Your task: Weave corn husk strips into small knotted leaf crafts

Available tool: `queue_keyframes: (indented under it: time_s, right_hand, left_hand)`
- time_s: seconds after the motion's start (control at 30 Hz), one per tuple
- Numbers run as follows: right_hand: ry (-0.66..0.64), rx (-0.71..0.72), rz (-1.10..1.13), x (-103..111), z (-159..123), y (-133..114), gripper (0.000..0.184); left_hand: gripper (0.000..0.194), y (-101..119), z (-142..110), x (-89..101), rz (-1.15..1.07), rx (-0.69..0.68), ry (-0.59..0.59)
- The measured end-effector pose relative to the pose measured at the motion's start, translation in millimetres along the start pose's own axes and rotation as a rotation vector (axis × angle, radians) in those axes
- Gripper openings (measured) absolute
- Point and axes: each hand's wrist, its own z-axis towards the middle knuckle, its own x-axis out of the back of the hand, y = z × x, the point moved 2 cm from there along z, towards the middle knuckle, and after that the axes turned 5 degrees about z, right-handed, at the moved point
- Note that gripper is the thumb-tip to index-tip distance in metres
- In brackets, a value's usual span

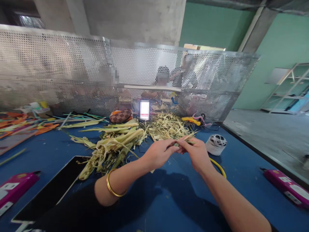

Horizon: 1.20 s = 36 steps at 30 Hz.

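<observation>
My left hand (162,152) and my right hand (193,152) meet over the blue table, fingertips pinched together. Between them is a thin, pale green-yellow strip of corn husk (189,138), its end poking out past my right fingers; the rest is hidden by the fingers. Just behind my hands lies a loose heap of shredded husk strips (166,125). Left of my left hand spreads a bundle of long, dry corn husks (116,143). A roll of white string (216,145) stands close to the right of my right hand.
A black tray (55,183) lies at left. Purple boxes (16,190) (286,187) sit on both sides. A lit phone (145,110), checkered pouch (120,115) and yellow-handled tool (191,120) lie before a perforated metal screen (142,66). People are behind it.
</observation>
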Motion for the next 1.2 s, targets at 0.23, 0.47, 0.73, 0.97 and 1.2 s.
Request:
queue_keyframes:
  time_s: [0.23, 0.47, 0.73, 0.97, 1.2]
  right_hand:
    - [-0.052, 0.053, -0.148, -6, -3, 6, 0.03]
    - [-0.039, -0.164, -0.017, 0, -1, 11, 0.029]
    - [-0.085, -0.075, 0.126, 8, 5, 0, 0.024]
    - [-0.272, -0.131, 0.176, 3, 5, 9, 0.023]
    - [-0.094, 0.022, -0.032, 0, 3, 8, 0.025]
  left_hand:
    - [0.023, -8, -2, -17.2, -0.043, 0.159, 0.034]
    - [0.028, -5, -8, -13.9, 0.467, 0.105, 0.018]
    - [0.03, -10, -1, -7.3, -0.136, 0.15, 0.098]
    - [0.031, -3, -1, -15.9, -0.652, 0.226, 0.018]
    - [0.029, -9, -2, -23.0, -0.563, 0.191, 0.024]
